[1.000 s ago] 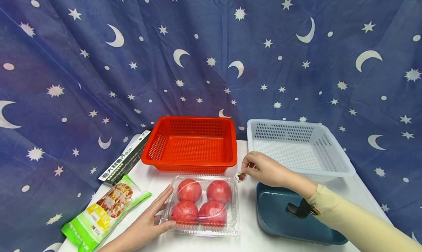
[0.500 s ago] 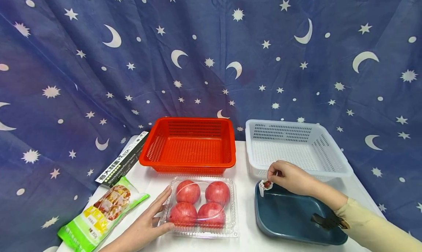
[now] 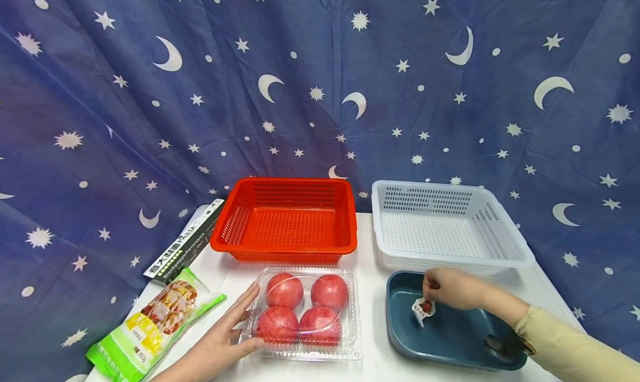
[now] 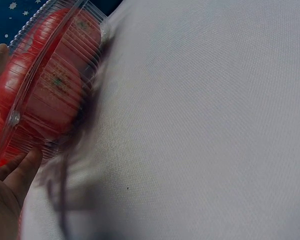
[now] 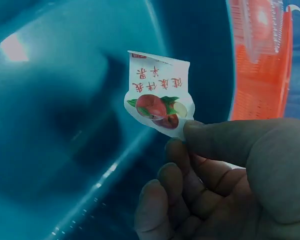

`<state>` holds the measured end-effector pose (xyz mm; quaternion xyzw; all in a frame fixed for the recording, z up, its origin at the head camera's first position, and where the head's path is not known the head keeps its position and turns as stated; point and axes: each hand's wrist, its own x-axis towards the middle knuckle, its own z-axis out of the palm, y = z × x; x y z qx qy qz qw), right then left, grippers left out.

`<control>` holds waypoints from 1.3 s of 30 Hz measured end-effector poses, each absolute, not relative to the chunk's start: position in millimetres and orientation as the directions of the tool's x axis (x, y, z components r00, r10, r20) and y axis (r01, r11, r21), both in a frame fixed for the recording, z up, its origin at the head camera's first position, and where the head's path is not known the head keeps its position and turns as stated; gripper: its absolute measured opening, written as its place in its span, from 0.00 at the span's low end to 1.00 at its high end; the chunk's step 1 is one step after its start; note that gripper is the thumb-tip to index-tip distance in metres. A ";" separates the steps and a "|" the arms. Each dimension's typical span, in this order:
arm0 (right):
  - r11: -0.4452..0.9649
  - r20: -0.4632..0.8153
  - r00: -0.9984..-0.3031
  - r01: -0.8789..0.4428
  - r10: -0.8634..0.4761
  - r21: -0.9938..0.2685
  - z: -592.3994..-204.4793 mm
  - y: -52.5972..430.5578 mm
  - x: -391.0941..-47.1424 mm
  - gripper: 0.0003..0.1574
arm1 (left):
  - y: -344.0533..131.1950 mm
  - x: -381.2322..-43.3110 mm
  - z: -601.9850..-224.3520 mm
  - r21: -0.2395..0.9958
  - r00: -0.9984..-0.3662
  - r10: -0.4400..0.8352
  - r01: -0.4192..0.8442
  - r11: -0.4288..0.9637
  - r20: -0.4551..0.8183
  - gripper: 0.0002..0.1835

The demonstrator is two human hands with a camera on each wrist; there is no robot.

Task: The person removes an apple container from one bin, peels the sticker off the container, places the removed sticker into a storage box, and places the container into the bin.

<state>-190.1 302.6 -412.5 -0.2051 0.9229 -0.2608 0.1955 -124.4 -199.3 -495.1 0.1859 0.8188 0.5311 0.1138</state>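
My right hand (image 3: 452,288) pinches a small white fruit sticker (image 5: 159,95) between thumb and forefinger. It carries a picture of red apples and red printed characters, and one edge is bent over. The sticker hangs inside the dark teal plastic basin (image 3: 400,343). At the left side of a clear plastic clamshell box (image 3: 354,337), my left hand (image 3: 220,340) rests with fingers and thumb spread against it. Several red apples (image 3: 320,323) sit inside the lidded box. In the left wrist view, fingertips (image 4: 31,162) touch the ribbed side wall.
Behind the box stands a red perforated basket (image 3: 287,257), with a white perforated basket (image 3: 450,262) to its right. A green food bag (image 3: 155,326) and a black-and-white pasta box (image 3: 185,243) lie at the left. A blue star-patterned cloth (image 3: 300,82) hangs behind the table.
The right hand has moved right and toward me with the sticker, from the gap beside the clamshell box to inside the teal basin. The left hand stays at the box.
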 end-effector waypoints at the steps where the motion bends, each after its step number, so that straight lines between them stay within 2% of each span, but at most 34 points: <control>1: 0.786 -0.266 -0.841 -0.265 -0.472 -0.558 -414.9 302.8 -189.0 0.08 | -199.4 -124.4 -495.3 0.911 -0.904 0.427 0.186 0.368 0.012 0.50; 9: 0.822 -0.344 -0.854 -0.156 -0.391 -0.548 -429.0 301.7 -186.5 0.07 | -200.5 -124.6 -495.5 0.906 -0.904 0.428 0.198 0.374 0.021 0.49; 19: 0.838 -0.402 -0.839 -0.111 -0.367 -0.534 -439.5 294.0 -189.9 0.06 | -199.6 -123.3 -493.7 0.905 -0.911 0.413 0.171 0.389 -0.006 0.49; 27: 0.831 -0.421 -0.835 -0.074 -0.354 -0.552 -441.0 293.2 -187.9 0.06 | -199.4 -123.8 -492.0 0.910 -0.909 0.416 0.175 0.376 0.003 0.49; 30: 0.837 -0.435 -0.843 -0.032 -0.317 -0.547 -442.7 293.0 -188.2 0.03 | -199.4 -124.3 -492.2 0.914 -0.907 0.421 0.177 0.365 0.008 0.49; 35: 0.857 -0.452 -0.856 0.021 -0.250 -0.514 -441.9 292.7 -188.5 0.09 | -199.7 -124.4 -493.5 0.916 -0.903 0.429 0.187 0.355 0.018 0.49; 39: 0.832 -0.389 -0.873 -0.034 -0.295 -0.553 -430.9 293.5 -185.3 0.06 | -200.0 -123.5 -493.4 0.916 -0.904 0.427 0.178 0.359 0.008 0.49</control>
